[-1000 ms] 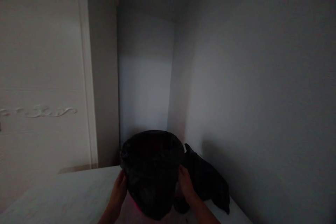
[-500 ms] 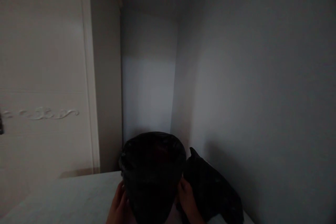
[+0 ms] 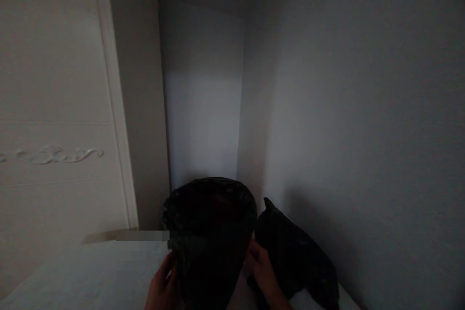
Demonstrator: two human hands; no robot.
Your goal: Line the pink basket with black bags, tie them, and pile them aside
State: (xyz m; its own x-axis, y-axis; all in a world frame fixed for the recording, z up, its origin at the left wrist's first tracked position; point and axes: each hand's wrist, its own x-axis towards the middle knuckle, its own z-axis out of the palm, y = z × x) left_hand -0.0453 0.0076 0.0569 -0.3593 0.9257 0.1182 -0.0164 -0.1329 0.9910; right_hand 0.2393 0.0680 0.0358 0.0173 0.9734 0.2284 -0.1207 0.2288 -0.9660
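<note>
A bin-like container lined with a black plastic bag (image 3: 212, 252) stands at the bottom centre, its wide mouth open upward and the bag folded over the rim. On its left side is my left hand (image 3: 165, 283), fingers bent against the black plastic. My right hand (image 3: 261, 269) is at the container's right side, with its fingers curled at the bag's edge. Both hands seem to pinch the plastic, though the dim light blurs the fingertips. Another black plastic bag (image 3: 294, 252) lies crumpled just right of the container, beside my right hand.
Beneath everything is a pale flat surface (image 3: 83, 271). A white cabinet (image 3: 54, 82) with a carved ornament rises on the left. Grey walls (image 3: 345, 106) meet in a corner behind the container and run along the right side.
The view has shifted slightly. The lined container tilts a little more, and the plastic at its left rim looks looser and more bunched. Both hands remain at its sides.
</note>
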